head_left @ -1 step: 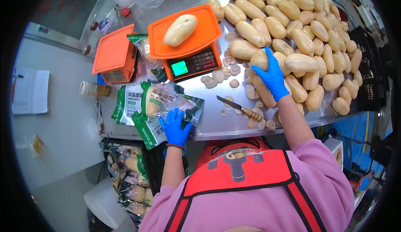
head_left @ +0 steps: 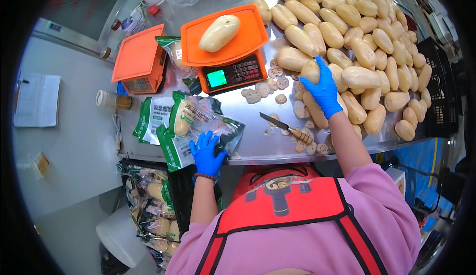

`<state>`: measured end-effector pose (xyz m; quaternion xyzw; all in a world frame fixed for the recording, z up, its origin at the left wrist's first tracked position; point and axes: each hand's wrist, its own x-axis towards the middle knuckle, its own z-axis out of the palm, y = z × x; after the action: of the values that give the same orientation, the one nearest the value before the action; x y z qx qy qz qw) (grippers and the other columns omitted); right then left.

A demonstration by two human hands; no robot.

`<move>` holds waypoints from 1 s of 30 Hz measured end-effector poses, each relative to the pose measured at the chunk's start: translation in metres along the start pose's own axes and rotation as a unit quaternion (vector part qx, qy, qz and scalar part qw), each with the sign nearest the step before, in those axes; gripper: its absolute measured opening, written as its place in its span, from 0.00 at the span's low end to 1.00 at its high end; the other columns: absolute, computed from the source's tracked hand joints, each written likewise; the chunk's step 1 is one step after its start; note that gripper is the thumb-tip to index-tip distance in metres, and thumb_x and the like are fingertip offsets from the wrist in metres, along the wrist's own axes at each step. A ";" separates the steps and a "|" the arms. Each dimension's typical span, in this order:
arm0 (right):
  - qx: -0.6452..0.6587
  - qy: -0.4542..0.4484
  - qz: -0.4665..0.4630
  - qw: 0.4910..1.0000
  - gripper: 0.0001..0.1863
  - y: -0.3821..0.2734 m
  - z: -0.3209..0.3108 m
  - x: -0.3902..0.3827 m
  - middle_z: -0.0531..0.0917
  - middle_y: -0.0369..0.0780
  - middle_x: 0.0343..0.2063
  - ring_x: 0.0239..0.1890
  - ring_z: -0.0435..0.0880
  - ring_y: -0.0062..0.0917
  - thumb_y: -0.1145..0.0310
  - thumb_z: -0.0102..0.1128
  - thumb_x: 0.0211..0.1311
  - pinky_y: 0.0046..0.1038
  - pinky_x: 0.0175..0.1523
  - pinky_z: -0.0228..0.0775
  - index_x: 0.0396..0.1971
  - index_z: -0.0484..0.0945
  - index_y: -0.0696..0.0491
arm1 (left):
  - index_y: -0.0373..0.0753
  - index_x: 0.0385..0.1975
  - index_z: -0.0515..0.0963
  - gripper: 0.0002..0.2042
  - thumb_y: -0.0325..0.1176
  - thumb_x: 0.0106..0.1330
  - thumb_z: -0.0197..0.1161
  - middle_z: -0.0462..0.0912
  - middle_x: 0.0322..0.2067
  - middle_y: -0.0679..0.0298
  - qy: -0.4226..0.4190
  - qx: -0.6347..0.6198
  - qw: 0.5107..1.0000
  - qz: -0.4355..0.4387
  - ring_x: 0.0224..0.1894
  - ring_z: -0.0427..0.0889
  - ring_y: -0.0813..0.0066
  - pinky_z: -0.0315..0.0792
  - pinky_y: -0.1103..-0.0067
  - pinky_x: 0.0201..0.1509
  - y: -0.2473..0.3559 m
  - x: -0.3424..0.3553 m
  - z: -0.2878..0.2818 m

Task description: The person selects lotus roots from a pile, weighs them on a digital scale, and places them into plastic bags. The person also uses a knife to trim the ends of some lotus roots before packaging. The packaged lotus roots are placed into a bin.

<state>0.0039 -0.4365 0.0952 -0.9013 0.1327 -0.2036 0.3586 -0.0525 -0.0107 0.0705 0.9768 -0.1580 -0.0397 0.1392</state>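
My left hand (head_left: 208, 153), in a blue glove, lies with fingers spread on the lower edge of a clear and green plastic bag (head_left: 198, 121). A pale lotus root shows inside that bag. My right hand (head_left: 325, 91), also gloved in blue, has its thumb and fingers around the end of a peeled lotus root (head_left: 310, 70) at the near left of a large heap. Below and left of that hand, a knife (head_left: 287, 128) with a wooden handle lies on the metal table (head_left: 238, 148). On the orange scale (head_left: 188, 32) rests a single lotus root (head_left: 219, 33).
Sliced lotus root rounds (head_left: 253, 95) lie scattered between scale and heap. A second orange scale (head_left: 139, 57) and a jar (head_left: 114, 99) stand at the left. Filled bags sit in a black crate (head_left: 181, 191) under the table edge. Another black crate (head_left: 439, 86) borders the heap.
The whole view has shifted slightly. Both hands keep their places on the bag and the lotus root.
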 end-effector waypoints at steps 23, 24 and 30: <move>-0.061 -0.203 -0.133 0.968 0.43 -0.056 0.057 -0.024 0.68 0.54 0.57 0.59 0.68 0.49 0.59 0.69 0.42 0.42 0.61 0.63 0.63 0.62 0.44 | 0.43 0.64 0.61 0.27 0.51 0.69 0.49 0.66 0.61 0.57 0.094 -0.797 0.503 -0.320 0.60 0.67 0.56 0.63 0.60 0.62 -0.033 -0.019 0.016; -0.064 -0.193 -0.115 0.972 0.43 -0.053 0.054 -0.021 0.68 0.54 0.57 0.59 0.68 0.49 0.59 0.70 0.42 0.42 0.62 0.63 0.63 0.62 0.43 | 0.42 0.63 0.62 0.28 0.52 0.69 0.48 0.67 0.61 0.56 0.089 -0.799 0.486 -0.342 0.60 0.67 0.56 0.63 0.60 0.62 -0.019 -0.007 0.005; -0.092 -0.122 -0.106 0.983 0.44 -0.040 0.050 -0.007 0.70 0.53 0.55 0.52 0.73 0.49 0.57 0.71 0.41 0.42 0.57 0.67 0.63 0.63 0.44 | 0.42 0.61 0.64 0.26 0.52 0.70 0.41 0.70 0.56 0.50 0.042 -0.849 0.399 -0.342 0.56 0.71 0.50 0.68 0.56 0.57 -0.040 0.040 -0.013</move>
<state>0.0245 -0.3760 0.0881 -0.9575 0.0095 -0.1161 0.2640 -0.0012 0.0166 0.0705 0.3277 0.3105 -0.1569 0.8784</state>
